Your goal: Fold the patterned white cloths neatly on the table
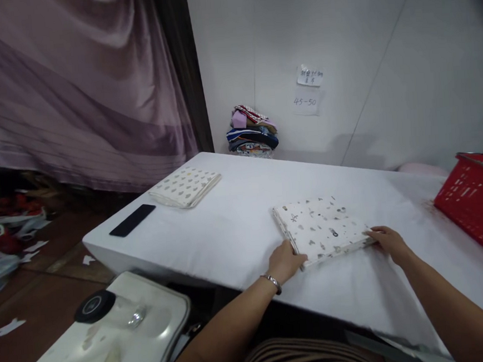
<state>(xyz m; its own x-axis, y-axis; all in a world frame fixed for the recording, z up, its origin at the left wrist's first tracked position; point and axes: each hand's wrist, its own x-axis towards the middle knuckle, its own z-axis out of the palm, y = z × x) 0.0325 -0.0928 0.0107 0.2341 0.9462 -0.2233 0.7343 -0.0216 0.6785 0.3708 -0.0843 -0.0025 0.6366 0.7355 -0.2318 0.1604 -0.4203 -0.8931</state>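
Observation:
A folded white cloth with small grey and beige prints lies on the white-covered table, just in front of me. My left hand grips its near left corner, fingers tucked beneath and thumb on the near edge; a metal band circles that wrist. At the near right corner, my right hand pinches the cloth between thumb and fingers. A second folded cloth, cream with grey hearts, rests at the table's far left, away from both hands.
A flat black rectangle lies by the table's left edge. On the right stands a red plastic basket. Folded fabrics are piled beyond the far edge, by the wall. A white machine-like surface sits at lower left.

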